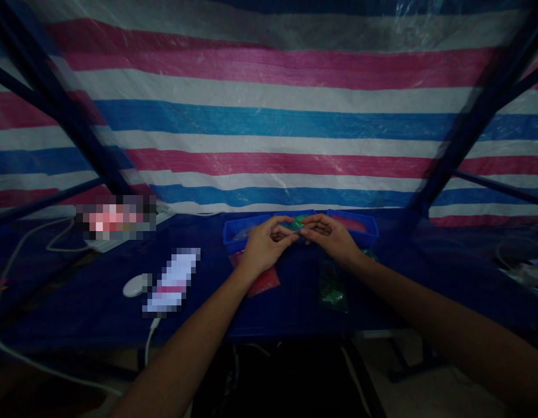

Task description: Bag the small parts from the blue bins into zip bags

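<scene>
Mostly, the fingers hide the middle tray [313, 213], a blue bin whose back rim shows above them. Something green [298, 222] glints at that tray, just behind the fingertips, though whether it lies inside or is being held cannot be told. At the tray's near side, the left hand [266, 239] and right hand [329, 235] meet almost tip to tip, each with its fingers curled and a narrow gap between thumb and forefinger — any small thing pinched there is too dim to make out. Left of the middle tray is the left tray [228, 237], holding crinkled clear plastic and partly covered by a hand; right of it, the right tray [370, 238] holds flat, pinkish-red contents. Nearer than the middle tray, a glossy red packet [265, 282] lies partly under the left wrist, and a clear bag [332, 295] with angular green bits lies below the right, its upper part lost in shadow. Farther left of the tray sit a pixelated phone [173, 281] and a smooth white disc [133, 287]. Behind the tray hangs a wrinkled, shiny striped sheet [269, 122] — woven-looking plastic, cut off by the top edge.
</scene>
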The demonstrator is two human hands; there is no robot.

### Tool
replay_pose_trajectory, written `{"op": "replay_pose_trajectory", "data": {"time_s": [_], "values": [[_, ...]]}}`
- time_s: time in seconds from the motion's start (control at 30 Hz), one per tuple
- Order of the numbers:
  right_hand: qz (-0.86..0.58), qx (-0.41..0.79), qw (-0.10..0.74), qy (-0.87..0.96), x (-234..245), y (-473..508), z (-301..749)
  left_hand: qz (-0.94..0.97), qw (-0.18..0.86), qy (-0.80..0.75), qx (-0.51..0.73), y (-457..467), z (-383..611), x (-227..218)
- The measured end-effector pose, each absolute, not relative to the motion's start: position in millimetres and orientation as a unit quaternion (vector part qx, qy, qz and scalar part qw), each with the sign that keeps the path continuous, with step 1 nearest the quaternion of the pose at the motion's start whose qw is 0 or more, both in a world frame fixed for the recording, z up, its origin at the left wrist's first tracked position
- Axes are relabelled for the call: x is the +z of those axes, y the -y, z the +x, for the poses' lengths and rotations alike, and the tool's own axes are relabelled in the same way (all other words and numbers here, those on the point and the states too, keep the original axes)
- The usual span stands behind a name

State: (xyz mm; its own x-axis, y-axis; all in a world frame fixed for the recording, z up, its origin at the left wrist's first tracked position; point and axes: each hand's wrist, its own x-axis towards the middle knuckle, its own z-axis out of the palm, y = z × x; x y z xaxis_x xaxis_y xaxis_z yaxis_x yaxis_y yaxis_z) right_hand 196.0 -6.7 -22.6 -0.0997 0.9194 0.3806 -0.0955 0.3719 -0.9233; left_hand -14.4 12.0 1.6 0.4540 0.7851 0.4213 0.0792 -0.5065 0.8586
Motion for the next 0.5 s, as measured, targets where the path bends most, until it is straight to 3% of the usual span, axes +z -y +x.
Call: {"op": "replay_pose_trajectory", "data": {"time_s": [0.5], "values": [[-0.357, 0.44, 0.581, 0.585, -17.3, 8.5, 195.7, 0.722, 0.423, -0.294, 0.462, -16.0, -13.4, -0.9]]}}
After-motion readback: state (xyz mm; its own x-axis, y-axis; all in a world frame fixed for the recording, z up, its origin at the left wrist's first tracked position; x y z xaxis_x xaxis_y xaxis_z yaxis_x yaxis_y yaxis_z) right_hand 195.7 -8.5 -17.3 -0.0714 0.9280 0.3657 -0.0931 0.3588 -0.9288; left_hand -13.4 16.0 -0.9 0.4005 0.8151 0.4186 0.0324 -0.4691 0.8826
